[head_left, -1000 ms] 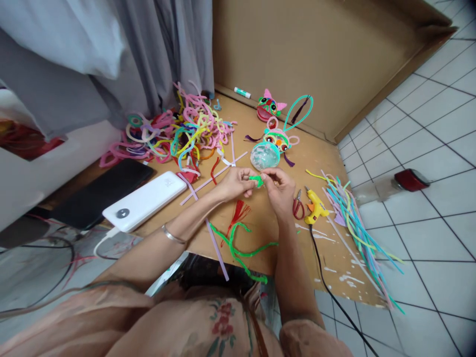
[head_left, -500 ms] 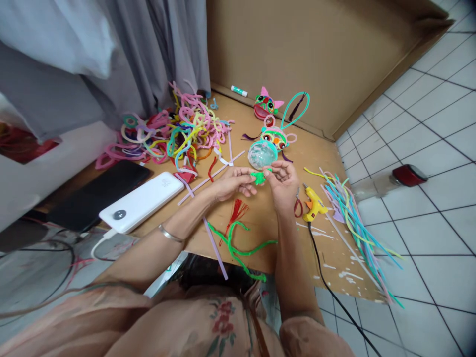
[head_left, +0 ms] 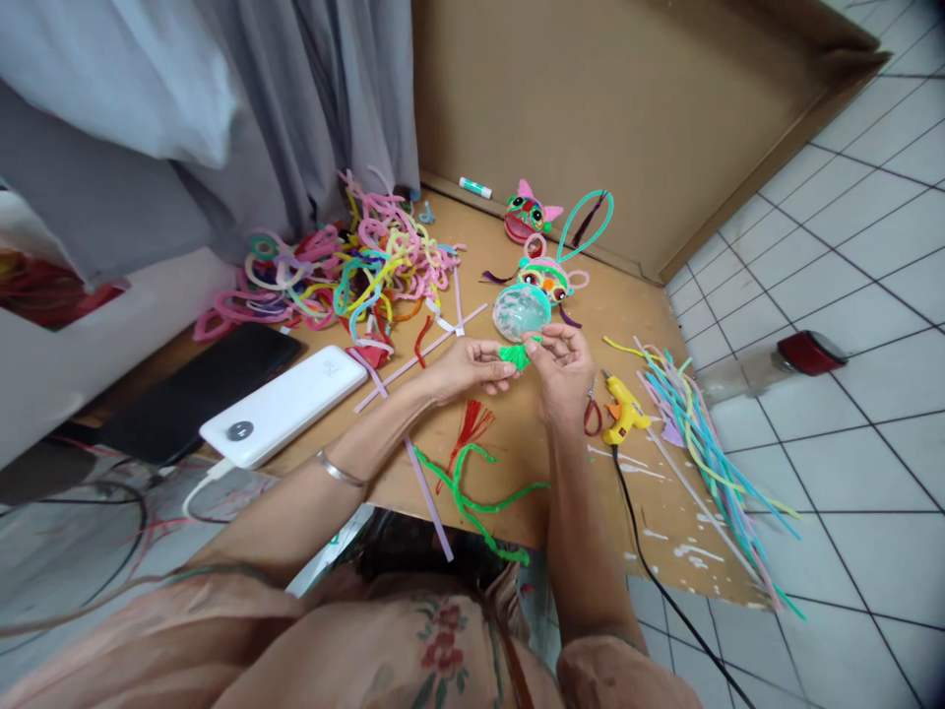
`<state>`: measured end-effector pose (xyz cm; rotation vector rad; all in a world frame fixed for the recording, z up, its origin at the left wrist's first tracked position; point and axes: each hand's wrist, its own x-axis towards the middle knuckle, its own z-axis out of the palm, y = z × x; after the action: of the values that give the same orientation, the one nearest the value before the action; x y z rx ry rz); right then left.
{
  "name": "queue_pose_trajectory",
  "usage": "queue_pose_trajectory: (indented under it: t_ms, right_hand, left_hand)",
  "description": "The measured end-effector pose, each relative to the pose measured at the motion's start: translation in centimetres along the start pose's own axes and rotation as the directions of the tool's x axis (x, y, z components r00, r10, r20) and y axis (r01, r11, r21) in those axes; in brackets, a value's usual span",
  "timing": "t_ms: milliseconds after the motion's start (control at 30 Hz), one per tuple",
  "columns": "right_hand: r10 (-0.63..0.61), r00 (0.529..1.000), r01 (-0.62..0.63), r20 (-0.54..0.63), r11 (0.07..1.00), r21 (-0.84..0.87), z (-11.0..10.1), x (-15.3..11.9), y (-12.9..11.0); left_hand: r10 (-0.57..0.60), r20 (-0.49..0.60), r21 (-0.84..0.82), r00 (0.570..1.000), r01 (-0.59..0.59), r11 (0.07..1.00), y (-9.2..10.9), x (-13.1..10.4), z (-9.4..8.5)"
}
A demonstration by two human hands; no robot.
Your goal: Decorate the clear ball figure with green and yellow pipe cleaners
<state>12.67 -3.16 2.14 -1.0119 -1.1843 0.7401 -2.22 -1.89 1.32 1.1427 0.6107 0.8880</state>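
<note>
Between my two hands is a small bunched piece of bright green pipe cleaner (head_left: 515, 356). My left hand (head_left: 476, 366) pinches its left side with thumb and fingers. The fingers of my right hand (head_left: 562, 366) are closed on its right side. Just beyond them stands a clear, teal-rimmed bowl (head_left: 521, 313), touching or close to a decorated animal face (head_left: 544, 280) with pink loop ears. Nearer my body lie a red tassel (head_left: 472, 425) and several loose green pipe cleaners (head_left: 462, 492).
A yellow glue gun (head_left: 626, 409), red-handled scissors (head_left: 593, 416) and a bundle of pipe cleaners (head_left: 698, 443) lie right. Left are a tangled pipe-cleaner pile (head_left: 384, 256), a white power bank (head_left: 284, 406) and a black phone-like slab (head_left: 199, 389). Behind are a lion-like head (head_left: 526, 215) and glue stick (head_left: 474, 187).
The green piece has turned slightly and looks more folded between my fingers. My left fingers have shifted a little around it. The other things stay in place.
</note>
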Motion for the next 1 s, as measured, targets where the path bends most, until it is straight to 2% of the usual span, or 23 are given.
queue_pose_trajectory:
  t_ms: [133,300,433,533,633,700,833,1000]
  right_hand:
    - [0.015,1.000,-0.015,0.026,1.000,0.008,0.1,-0.1,-0.1]
    - [-0.011,0.999,0.013,0.039,0.999,-0.042,0.3,-0.3,-0.3]
    - [-0.168,0.985,0.151,-0.037,0.948,-0.279,0.6,-0.8,-0.8]
    - [-0.260,0.964,0.255,0.052,0.858,-0.445,0.9,-1.3,-0.9]
    - [-0.281,0.953,0.300,0.115,0.817,-0.492,1.0,-1.6,-0.7]
    - [-0.246,0.965,0.258,0.089,0.844,-0.471,1.0,-1.6,-0.5]
    - [-0.080,0.997,0.081,0.017,0.944,-0.318,1.2,-1.6,-0.2]
    - [0.063,0.998,-0.066,-0.026,0.986,-0.154,1.7,-1.3,-0.2]
  left_hand:
    - [0.050,0.008,0.001,0.999,-0.050,0.999,0.2,-0.1,-0.1]
    - [0.063,-0.080,-0.011,0.995,-0.064,0.998,0.1,0.2,-0.2]
    - [0.128,-0.241,-0.034,0.962,-0.140,0.990,-0.2,0.6,-0.1]
    - [0.169,-0.336,0.023,0.927,-0.172,0.985,-0.4,0.8,-0.1]
    - [0.182,-0.353,0.064,0.918,-0.170,0.983,-0.5,0.8,-0.1]
    - [0.188,-0.329,0.048,0.925,-0.182,0.982,-0.6,0.8,-0.1]
    - [0.167,-0.298,-0.063,0.940,-0.194,0.979,-0.4,0.8,-0.2]
    - [0.105,-0.292,-0.187,0.951,-0.165,0.968,-0.1,0.7,-0.1]
